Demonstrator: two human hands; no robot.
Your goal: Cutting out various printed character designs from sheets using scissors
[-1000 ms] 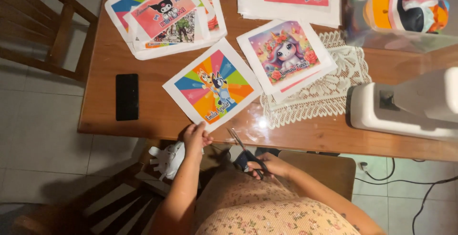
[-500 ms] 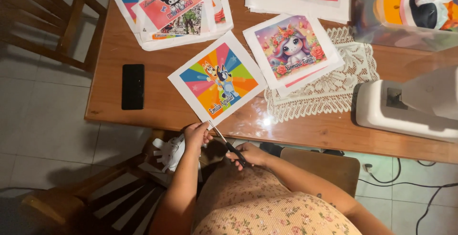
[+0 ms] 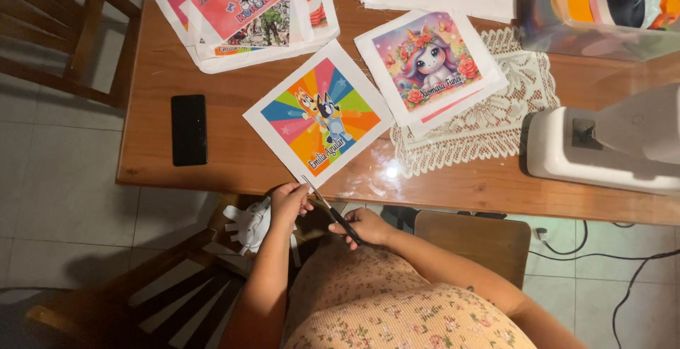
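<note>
Both hands below table edge: right hand (image 3: pixel 365 227) gripping scissors (image 3: pixel 331 211); left hand (image 3: pixel 289 200) pinching white paper scrap (image 3: pixel 248 223).

Both my arms come up from the bottom of frame and bend inward, so the hands meet close together just below the table edge. Left hand (image 3: pixel 289 202): forearm runs up nearly vertical, wrist flexed, fingers curled in a pinch with the tips toward the right hand. Right hand (image 3: pixel 365 226): forearm comes in from the lower right at a shallow angle, elbow out of view, fingers curled closed in a grip, knuckles up. The hands are near each other but not touching, left slightly higher in frame. Both forearms bare, upper arms tucked against the torso. Can't make out individual fingertips on the right.
</note>
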